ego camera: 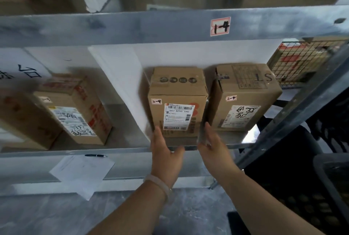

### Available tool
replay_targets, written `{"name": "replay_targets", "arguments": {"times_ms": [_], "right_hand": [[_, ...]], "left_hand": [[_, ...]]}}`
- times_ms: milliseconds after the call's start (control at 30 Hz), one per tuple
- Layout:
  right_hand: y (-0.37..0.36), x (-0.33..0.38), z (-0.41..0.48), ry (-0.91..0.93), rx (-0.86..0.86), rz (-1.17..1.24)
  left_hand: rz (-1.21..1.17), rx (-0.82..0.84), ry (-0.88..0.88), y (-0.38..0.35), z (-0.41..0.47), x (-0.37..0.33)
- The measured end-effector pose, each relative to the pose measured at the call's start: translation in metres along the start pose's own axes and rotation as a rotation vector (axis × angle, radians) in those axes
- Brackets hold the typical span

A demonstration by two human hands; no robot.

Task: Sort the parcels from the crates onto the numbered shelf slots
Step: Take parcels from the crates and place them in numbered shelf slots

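Where the shelf beam (132,27) carries tag "14" (220,26), the box (177,100) stands below it, marked "2-4" with label "507 N705 040". Right of the box, a second box (243,97) also reads "2-4". Left hand (166,153) and right hand (213,149), fingers extended, flank the box's lower corners; contact is unclear.

Three parcels (177,100) on the middle shelf (113,29), two hands (166,151).
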State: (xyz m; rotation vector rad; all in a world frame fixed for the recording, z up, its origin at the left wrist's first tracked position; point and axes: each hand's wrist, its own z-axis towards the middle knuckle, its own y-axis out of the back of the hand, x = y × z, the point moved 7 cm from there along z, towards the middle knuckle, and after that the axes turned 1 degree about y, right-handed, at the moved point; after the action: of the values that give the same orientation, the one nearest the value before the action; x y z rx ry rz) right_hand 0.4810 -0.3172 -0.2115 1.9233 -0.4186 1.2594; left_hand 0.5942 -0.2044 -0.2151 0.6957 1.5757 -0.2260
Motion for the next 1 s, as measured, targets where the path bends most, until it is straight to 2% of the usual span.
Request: {"name": "replay_targets", "arguments": {"times_ms": [333,800,900,1000], "right_hand": [[-0.016,0.0,0.021,-0.017,0.028,0.013],[-0.006,-0.002,0.036,0.04,0.057,-0.055],[-0.008,-0.001,0.017,0.156,-0.038,-0.083],[-0.024,0.0,-0.004,0.25,-0.013,-0.088]], "left_hand": [[0.036,0.015,0.06,0.004,0.023,-0.006],[0.157,0.076,-0.094,0.006,0.03,-0.001],[0.214,0.088,-0.144,0.014,0.016,-0.003],[0.24,0.056,-0.146,0.031,-0.005,0.003]]}}
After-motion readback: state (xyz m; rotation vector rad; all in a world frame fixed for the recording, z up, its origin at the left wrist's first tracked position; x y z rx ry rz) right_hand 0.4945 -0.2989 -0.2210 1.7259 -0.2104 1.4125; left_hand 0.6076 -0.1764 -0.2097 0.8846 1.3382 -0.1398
